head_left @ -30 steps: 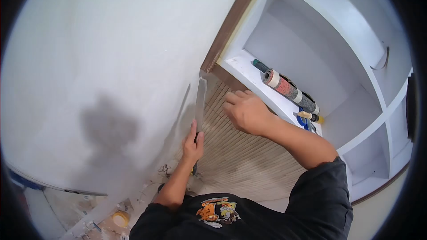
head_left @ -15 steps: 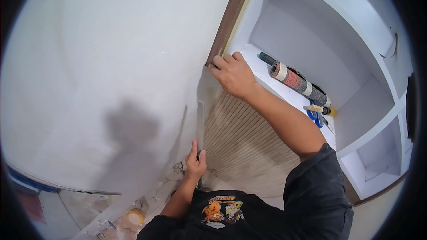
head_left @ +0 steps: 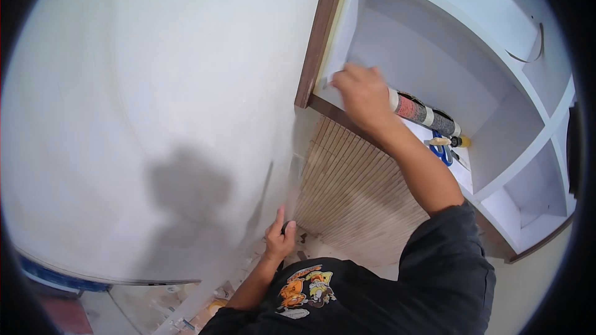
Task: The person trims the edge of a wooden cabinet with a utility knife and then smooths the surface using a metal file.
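From the head camera, your left hand (head_left: 280, 239) is closed round the dark handle of a scraper (head_left: 294, 180), thumb laid up along it. The scraper is low in the picture, in the corner where the wall (head_left: 155, 87) meets the ribbed panel (head_left: 357, 192). Its blade is thin, flat and pale grey, stands nearly upright against the wall, and is blurred toward the tip. The wall is smooth, matt white and gently mottled, with your shadow across it. The panel is beige, made of narrow parallel slats that give it a fine grooved surface. Your right hand (head_left: 363, 96) is up at the front edge of the white shelf (head_left: 428, 43), fingers bunched together; something small and pale shows at the fingertips, but you cannot tell whether they grip it. A brown wood strip (head_left: 321, 31) runs down the shelf's side. Just behind your right hand lies a round tube (head_left: 428, 118) with red and grey bands, and blue-handled scissors (head_left: 441, 152) lie beside it. Your sleeve (head_left: 447, 273) is dark cloth.
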The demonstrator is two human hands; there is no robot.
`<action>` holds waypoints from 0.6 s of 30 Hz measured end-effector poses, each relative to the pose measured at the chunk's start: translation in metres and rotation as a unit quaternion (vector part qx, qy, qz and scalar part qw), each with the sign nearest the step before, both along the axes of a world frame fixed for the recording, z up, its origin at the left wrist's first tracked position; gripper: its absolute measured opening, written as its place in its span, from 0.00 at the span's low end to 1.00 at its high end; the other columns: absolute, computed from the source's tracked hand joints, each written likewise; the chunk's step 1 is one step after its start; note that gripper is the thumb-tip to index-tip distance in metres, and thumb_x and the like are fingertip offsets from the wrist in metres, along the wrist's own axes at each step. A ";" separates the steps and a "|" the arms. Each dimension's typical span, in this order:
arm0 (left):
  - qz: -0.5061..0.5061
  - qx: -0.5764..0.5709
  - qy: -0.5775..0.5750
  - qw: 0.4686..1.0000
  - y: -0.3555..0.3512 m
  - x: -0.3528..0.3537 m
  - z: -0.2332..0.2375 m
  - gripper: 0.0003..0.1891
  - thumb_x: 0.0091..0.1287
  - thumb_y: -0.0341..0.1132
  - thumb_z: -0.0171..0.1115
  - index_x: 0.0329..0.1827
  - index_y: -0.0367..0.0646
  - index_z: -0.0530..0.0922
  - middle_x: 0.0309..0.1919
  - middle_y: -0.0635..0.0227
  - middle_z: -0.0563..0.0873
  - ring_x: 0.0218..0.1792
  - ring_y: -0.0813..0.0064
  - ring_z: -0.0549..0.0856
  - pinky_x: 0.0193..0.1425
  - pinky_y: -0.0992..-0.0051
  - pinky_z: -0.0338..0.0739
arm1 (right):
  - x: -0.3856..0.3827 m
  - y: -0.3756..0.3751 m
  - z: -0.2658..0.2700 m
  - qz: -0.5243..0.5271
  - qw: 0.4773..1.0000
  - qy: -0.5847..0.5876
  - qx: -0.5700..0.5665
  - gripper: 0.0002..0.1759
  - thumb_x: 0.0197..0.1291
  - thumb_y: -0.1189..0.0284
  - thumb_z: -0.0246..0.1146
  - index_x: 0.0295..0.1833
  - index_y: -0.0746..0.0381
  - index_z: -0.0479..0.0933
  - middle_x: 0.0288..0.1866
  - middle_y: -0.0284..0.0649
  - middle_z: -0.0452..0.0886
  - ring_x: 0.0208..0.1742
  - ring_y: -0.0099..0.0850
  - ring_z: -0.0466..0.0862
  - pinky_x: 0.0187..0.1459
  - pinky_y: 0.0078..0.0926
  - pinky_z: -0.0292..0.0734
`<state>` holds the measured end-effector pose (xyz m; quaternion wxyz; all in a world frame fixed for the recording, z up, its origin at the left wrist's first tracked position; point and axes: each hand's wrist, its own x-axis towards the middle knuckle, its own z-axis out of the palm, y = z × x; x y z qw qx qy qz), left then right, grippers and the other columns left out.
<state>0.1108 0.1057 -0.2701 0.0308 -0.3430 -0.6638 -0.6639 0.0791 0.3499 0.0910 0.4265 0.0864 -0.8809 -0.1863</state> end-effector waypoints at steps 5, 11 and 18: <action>0.023 0.038 0.071 0.996 0.002 -0.026 0.030 0.30 0.74 0.29 0.63 0.77 0.27 0.68 0.29 0.52 0.86 0.28 0.64 0.87 0.36 0.68 0.81 | 0.080 -0.010 -0.019 -0.080 0.986 -0.016 -0.149 0.08 0.63 0.69 0.71 0.40 0.61 0.80 0.37 0.40 0.79 0.39 0.46 0.82 0.41 0.47 0.77; 0.020 0.047 0.073 0.996 0.047 -0.060 0.078 0.31 0.76 0.31 0.62 0.79 0.30 0.65 0.29 0.53 0.85 0.28 0.66 0.85 0.38 0.70 0.81 | 0.111 -0.021 -0.038 -0.049 0.961 -0.061 -0.265 0.12 0.62 0.68 0.73 0.48 0.63 0.85 0.40 0.45 0.81 0.44 0.45 0.83 0.45 0.43 0.79; 0.022 0.087 0.022 0.996 0.111 -0.062 0.113 0.32 0.77 0.33 0.62 0.80 0.31 0.64 0.38 0.46 0.88 0.36 0.59 0.89 0.43 0.66 0.82 | 0.059 -0.025 -0.015 -0.041 0.951 -0.162 -0.261 0.18 0.64 0.60 0.72 0.48 0.65 0.85 0.41 0.48 0.85 0.43 0.48 0.85 0.45 0.40 0.81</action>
